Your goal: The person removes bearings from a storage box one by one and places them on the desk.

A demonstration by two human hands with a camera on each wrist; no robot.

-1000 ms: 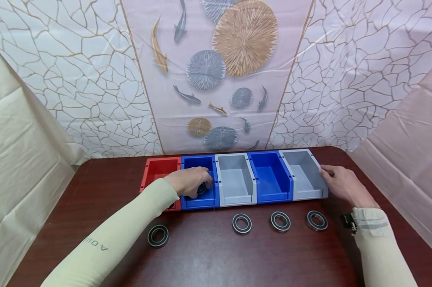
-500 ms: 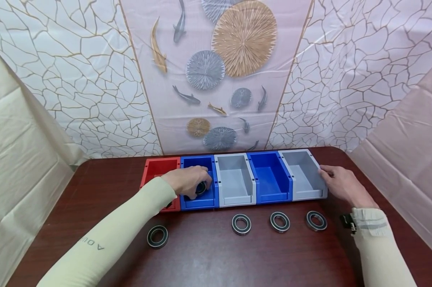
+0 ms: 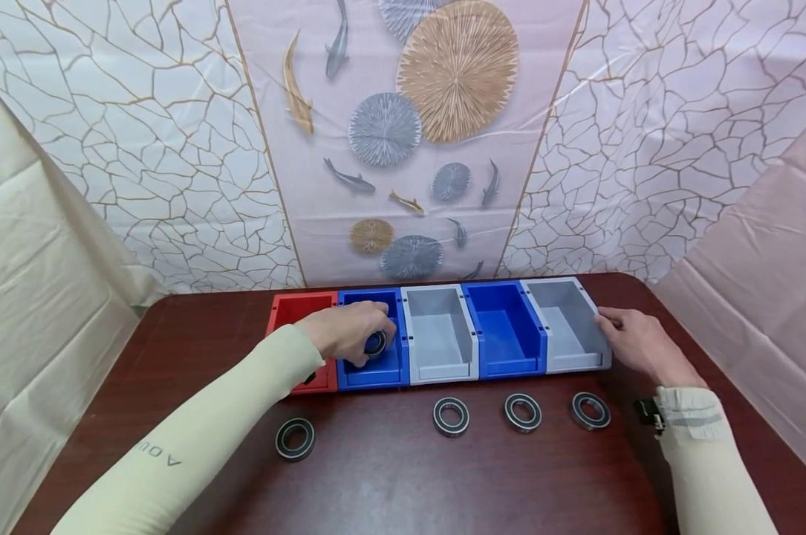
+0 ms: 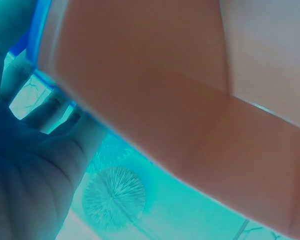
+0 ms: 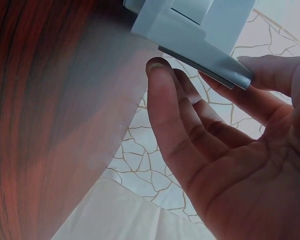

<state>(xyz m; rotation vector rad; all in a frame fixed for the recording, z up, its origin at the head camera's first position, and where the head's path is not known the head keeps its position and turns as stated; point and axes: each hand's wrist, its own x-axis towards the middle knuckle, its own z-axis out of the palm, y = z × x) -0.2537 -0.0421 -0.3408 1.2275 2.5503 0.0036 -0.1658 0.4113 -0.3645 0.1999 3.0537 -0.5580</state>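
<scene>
My left hand [image 3: 349, 331] pinches a dark ball bearing [image 3: 382, 346], tilted up on edge, inside the left blue bin [image 3: 374, 379]. In the left wrist view, oddly coloured, a brownish bin wall [image 4: 155, 90] fills much of the picture beside the left hand [image 4: 35, 170]; no bearing shows there. At the far right, my right hand [image 3: 639, 343] holds the side of the end grey bin [image 3: 579, 362]. The right wrist view puts the bin's edge [image 5: 215, 62] between thumb and index finger of the right hand [image 5: 240, 150], other fingers loosely bent beneath.
A red bin [image 3: 324, 383], a middle grey bin [image 3: 444, 371] and a second blue bin [image 3: 512, 368] complete the row. On the brown table [image 3: 389, 475] lie several more bearings: one at left [image 3: 296, 455], others at right [image 3: 451, 432]. Patterned cloth hangs behind.
The left hand has risen slightly inside the blue bin, lifting the bearing a little. My right hand and the bearings on the table have stayed put.
</scene>
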